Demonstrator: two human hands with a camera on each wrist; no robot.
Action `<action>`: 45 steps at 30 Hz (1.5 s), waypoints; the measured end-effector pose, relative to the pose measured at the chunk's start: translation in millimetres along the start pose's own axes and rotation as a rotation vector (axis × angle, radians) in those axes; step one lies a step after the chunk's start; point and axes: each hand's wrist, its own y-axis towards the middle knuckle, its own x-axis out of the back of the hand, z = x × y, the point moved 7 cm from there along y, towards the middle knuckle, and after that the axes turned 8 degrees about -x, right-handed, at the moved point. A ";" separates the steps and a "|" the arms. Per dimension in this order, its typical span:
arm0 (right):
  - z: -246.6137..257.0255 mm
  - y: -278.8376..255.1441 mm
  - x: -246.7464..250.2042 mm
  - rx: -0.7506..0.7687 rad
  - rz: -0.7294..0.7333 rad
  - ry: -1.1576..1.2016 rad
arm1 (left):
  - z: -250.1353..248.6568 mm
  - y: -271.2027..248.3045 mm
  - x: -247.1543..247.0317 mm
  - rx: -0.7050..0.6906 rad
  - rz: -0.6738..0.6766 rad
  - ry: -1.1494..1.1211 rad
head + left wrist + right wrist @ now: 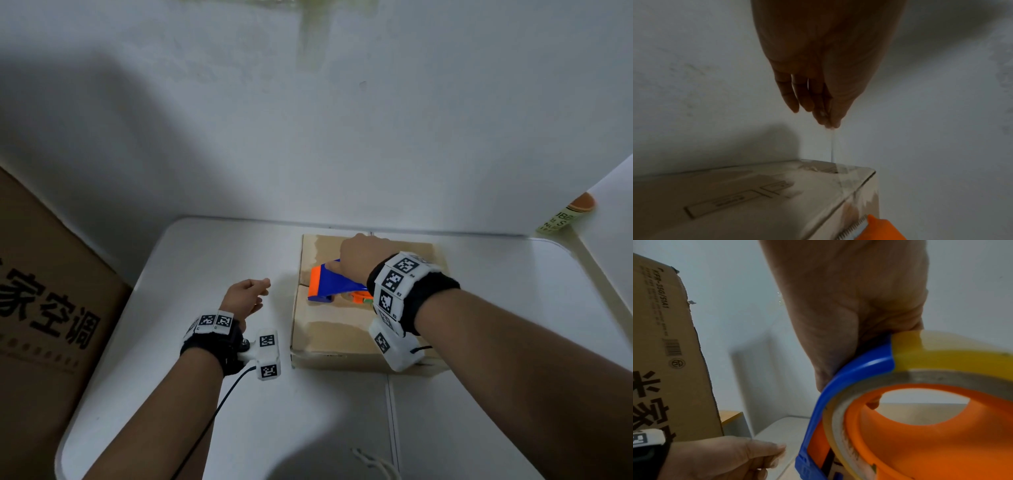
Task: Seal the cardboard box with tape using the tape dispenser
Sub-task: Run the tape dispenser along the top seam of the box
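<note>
The cardboard box lies flat on the white table, flaps closed, with a centre seam running left to right. My right hand grips the blue and orange tape dispenser from above. Its toothed end sits on the box top near the left edge. The right wrist view shows the yellowish tape roll on the orange hub. My left hand hovers just left of the box, apart from it. Its fingers are relaxed, the thumb lies close to them, and nothing shows in them. Glossy clear tape covers the box corner.
A large printed brown carton stands against the table's left side. The wall runs close behind the box. At far right lie a white board and a yellow-green pack with an orange end. A white cord lies on the table near me.
</note>
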 end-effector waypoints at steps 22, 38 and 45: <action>2.6 0.0 -1.8 -0.011 0.036 -0.010 | 16.1 -19.6 -56.7 0.213 0.333 0.253; -5.1 3.4 -8.8 -0.023 0.039 0.056 | -3.0 -49.8 -69.8 0.008 0.375 0.165; -11.1 6.4 -18.0 -0.002 0.034 0.054 | 2.6 -58.1 -78.7 0.136 0.459 0.151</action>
